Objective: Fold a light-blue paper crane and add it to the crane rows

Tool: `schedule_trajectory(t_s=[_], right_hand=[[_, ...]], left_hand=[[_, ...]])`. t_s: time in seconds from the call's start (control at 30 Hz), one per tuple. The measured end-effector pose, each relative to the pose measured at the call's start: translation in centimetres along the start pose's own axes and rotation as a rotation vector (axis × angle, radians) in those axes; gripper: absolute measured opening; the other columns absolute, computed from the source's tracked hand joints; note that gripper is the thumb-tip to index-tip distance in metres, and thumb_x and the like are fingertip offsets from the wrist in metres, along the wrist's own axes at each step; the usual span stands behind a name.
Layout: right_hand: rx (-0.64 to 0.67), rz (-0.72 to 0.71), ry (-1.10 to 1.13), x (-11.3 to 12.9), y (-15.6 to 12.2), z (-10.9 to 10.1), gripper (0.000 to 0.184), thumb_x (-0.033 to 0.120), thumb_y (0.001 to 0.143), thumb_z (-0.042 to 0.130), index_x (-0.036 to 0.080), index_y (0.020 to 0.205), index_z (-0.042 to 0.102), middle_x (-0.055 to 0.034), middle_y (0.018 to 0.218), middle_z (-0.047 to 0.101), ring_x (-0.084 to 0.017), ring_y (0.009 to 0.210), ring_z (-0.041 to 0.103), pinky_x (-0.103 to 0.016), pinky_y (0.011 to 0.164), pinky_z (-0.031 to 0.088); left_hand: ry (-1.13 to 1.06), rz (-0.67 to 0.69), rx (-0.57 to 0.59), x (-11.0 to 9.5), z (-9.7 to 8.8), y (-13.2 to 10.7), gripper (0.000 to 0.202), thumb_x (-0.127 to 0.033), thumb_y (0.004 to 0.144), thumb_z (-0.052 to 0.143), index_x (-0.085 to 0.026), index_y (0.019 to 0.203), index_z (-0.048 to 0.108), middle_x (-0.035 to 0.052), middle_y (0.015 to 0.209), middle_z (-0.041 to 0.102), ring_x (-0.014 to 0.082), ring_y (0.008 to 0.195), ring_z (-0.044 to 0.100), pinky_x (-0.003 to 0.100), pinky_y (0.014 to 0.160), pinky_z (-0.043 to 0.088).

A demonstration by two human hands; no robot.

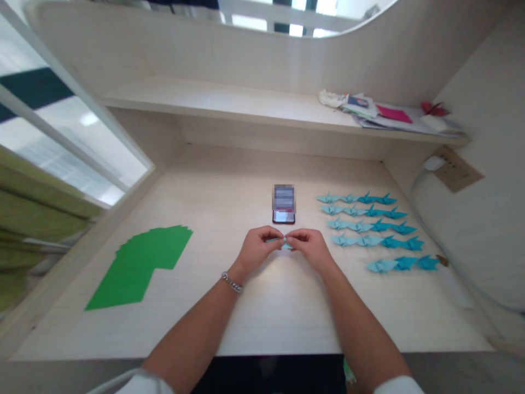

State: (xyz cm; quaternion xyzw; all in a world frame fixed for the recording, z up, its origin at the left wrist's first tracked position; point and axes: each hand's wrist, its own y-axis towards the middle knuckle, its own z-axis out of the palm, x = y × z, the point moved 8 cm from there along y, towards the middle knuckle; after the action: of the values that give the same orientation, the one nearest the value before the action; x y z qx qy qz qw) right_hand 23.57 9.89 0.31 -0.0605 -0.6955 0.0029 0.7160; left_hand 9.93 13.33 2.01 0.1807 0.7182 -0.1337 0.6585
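Both my hands meet in front of the phone, pinching a small light blue folded paper between thumbs and fingertips. My left hand is closed on its left side, a chain bracelet round the wrist. My right hand grips the same paper from the right. Most of the paper is covered by the fingers, so its exact shape does not show. Just beyond the fingertips lies a phone with its screen lit. To the right, folded paper cranes in light and darker blue stand in several rows.
Green paper sheets lie fanned out on the left of the desk. Above, a shelf holds papers and a pink square. A charger sits in the wall socket, its cable running down the right side.
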Motion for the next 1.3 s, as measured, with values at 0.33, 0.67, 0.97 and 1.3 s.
schedule_trajectory(t_s=[0.33,0.67,0.97,1.3], right_hand=[[-0.071,-0.227,-0.34,2.7,-0.8,-0.3,0.016,0.028,0.073,0.063,0.018,0.083,0.071,-0.0051,0.081,0.071,-0.019,0.075,0.064,-0.031,0.07,0.049],[-0.049,-0.225,-0.488,2.4,-0.9,0.3,0.015,0.027,0.077,0.057,0.018,0.083,0.068,-0.0031,0.078,0.069,-0.017,0.072,0.062,-0.027,0.067,0.045],[-0.052,-0.182,-0.518,1.9,-0.9,0.7,0.015,0.027,0.078,0.054,0.018,0.078,0.065,-0.0017,0.074,0.066,-0.015,0.069,0.058,-0.026,0.065,0.042],[-0.009,-0.095,-0.377,-0.1,0.1,-0.3,0.016,0.03,0.077,0.056,0.017,0.073,0.064,-0.0004,0.064,0.062,-0.014,0.059,0.056,-0.025,0.057,0.042]], left_hand=[[-0.078,0.001,-0.013,0.1,0.0,0.0,0.018,-0.024,0.068,0.07,-0.013,0.082,0.065,0.0058,0.079,0.068,0.0158,0.073,0.064,0.029,0.069,0.054],[0.041,0.067,-0.085,0.3,-0.4,-0.1,0.013,-0.023,0.07,0.067,-0.014,0.078,0.062,0.0046,0.076,0.066,0.0144,0.071,0.062,0.028,0.068,0.052],[0.006,0.046,-0.129,0.7,-0.7,-0.4,0.013,-0.018,0.067,0.068,-0.015,0.075,0.059,0.0024,0.072,0.065,0.013,0.067,0.061,0.025,0.063,0.05],[-0.191,-0.037,-0.059,1.9,-0.3,0.2,0.021,-0.02,0.067,0.07,-0.013,0.085,0.062,0.004,0.073,0.067,0.0142,0.067,0.063,0.027,0.064,0.052]])
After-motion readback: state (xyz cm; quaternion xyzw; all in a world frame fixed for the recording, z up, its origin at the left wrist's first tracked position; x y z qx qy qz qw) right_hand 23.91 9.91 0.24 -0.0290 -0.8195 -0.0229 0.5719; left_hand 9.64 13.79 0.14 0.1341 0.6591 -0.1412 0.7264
